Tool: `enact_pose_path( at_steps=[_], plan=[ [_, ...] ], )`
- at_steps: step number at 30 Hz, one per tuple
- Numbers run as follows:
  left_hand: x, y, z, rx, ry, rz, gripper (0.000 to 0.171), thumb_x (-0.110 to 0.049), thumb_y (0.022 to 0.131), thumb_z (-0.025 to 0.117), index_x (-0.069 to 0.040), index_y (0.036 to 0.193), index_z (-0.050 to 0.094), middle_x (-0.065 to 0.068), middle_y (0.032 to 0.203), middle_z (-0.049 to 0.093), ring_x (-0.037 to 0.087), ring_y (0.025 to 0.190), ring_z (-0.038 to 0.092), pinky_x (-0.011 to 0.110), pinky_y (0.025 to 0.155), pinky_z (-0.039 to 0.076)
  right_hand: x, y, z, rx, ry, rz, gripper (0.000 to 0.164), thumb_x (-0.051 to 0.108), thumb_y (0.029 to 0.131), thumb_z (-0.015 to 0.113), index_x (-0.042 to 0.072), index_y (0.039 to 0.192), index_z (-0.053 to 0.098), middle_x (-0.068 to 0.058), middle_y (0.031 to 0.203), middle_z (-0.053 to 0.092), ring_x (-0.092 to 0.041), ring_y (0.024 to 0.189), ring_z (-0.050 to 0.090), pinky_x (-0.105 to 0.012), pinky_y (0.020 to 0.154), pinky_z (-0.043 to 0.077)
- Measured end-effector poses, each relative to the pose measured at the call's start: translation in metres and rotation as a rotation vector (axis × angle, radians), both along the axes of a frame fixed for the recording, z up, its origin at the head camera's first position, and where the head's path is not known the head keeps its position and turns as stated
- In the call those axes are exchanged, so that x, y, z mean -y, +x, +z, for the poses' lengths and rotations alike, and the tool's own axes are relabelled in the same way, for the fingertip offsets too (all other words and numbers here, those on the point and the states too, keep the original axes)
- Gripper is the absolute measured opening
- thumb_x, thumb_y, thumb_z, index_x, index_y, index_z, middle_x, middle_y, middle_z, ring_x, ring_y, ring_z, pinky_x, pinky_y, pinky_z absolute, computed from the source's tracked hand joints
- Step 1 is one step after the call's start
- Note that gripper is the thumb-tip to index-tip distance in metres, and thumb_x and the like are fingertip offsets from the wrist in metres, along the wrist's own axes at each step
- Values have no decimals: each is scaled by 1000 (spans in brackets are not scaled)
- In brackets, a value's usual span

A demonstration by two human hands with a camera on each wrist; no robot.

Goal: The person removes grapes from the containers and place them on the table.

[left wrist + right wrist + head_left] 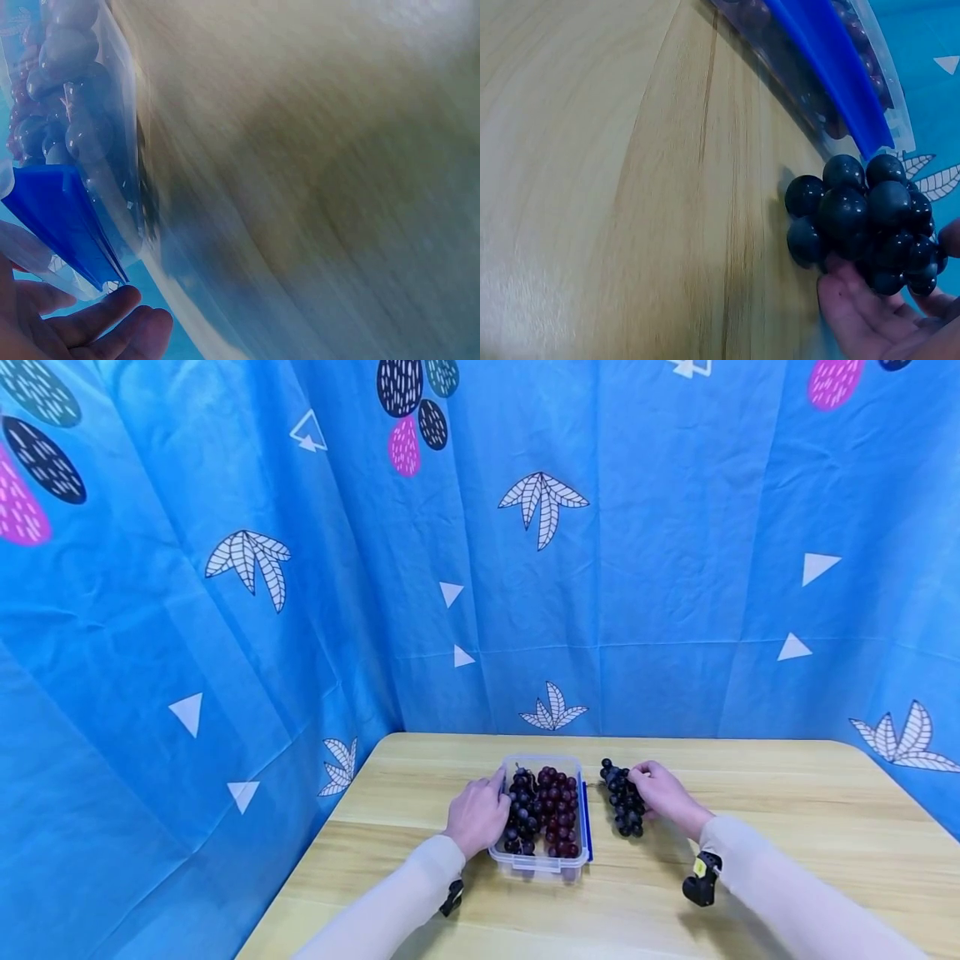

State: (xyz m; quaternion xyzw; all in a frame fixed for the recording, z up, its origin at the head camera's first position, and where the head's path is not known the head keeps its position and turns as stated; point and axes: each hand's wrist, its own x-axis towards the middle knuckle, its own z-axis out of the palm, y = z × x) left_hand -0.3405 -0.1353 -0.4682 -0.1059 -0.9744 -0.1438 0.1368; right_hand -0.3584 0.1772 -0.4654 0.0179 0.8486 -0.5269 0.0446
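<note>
A clear plastic container (534, 865) with blue side clips (64, 217) rests on the wooden table. Inside it lie a bunch of black grapes (521, 814) on the left and a bunch of dark red grapes (561, 810) on the right. My left hand (480, 812) holds the container's left side, fingers at the rim and, in the left wrist view, by the end of the blue clip. Right of the container, my right hand (663, 792) grips another bunch of black grapes (855, 217), thumb on one side and fingers beneath it.
The light wooden table (420, 760) has rounded far corners. Behind it and on the left hangs a blue patterned curtain (660, 568), close to the table's edges. The container's right blue clip (588, 822) hangs down toward the right-hand bunch.
</note>
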Motion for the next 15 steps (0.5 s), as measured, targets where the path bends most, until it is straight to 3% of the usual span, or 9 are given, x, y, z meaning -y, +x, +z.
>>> enact_pose_path(
  at_steps=[7, 10, 15],
  plan=[
    [-1, 0, 1, -5, 5, 8, 51, -32, 94, 40, -21, 143, 37, 6, 109, 63, 24, 100, 58, 42, 71, 50, 3, 1, -2, 37, 9, 47, 69, 45, 88, 54, -1, 134, 32, -28, 120, 47, -23, 78, 60, -38, 60, 54],
    [-1, 0, 1, -3, 6, 5, 51, -32, 94, 40, -22, 143, 37, 6, 111, 63, 24, 102, 58, 43, 72, 50, 5, 3, -3, 55, 12, 79, 77, 41, 85, 62, 1, 138, 25, -31, 123, 46, -23, 80, 62, -39, 59, 54],
    [-1, 0, 1, 0, 5, 2, 51, -32, 94, 40, -21, 143, 37, 6, 113, 63, 24, 103, 58, 43, 74, 50, 10, 7, -5, 80, -6, 115, 72, 25, 84, 63, -1, 138, 22, -33, 116, 49, -23, 71, 64, -40, 55, 54]
  ],
)
